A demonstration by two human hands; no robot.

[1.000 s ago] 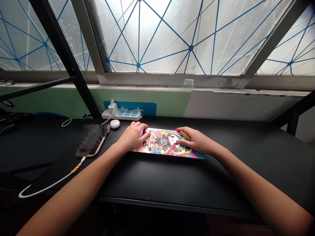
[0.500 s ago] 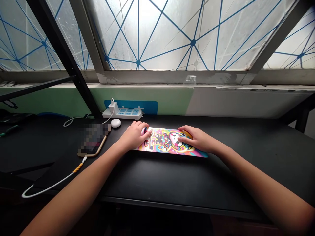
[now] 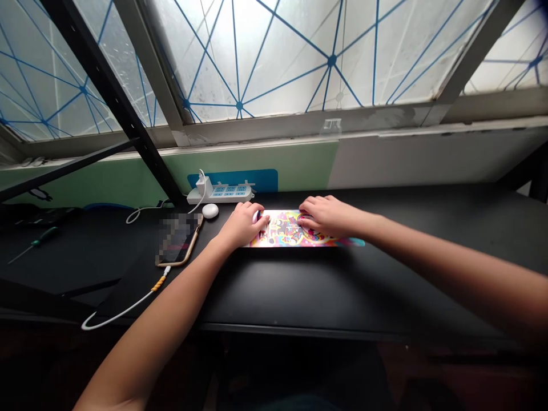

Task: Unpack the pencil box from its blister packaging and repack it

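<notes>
Pink, yellow and teal artwork covers the printed panel [image 3: 285, 229], which lies on the bench [image 3: 299, 294] between and beneath the two hands. It looks light and fairly stiff; the bright sheen suggests a smooth, perhaps slippery face that could scuff or crease if pressed hard. Its two short ends seem the best places to take hold, thumbs on top and fingers along the far edge. The left hand [image 3: 243, 224] is at the left end, thumb on the face; the right hand [image 3: 331, 217] lies over the right part, fingers reaching inward. They are apart from each other, both touching the panel; whether either grips it underneath, I cannot tell. Just beyond the left hand sit a white round case [image 3: 210, 211] and a power strip [image 3: 231, 194]. Left of that hand are a phone [image 3: 185, 244], its white cable [image 3: 122, 314] and, farther out, a green-handled screwdriver [image 3: 45, 235].
</notes>
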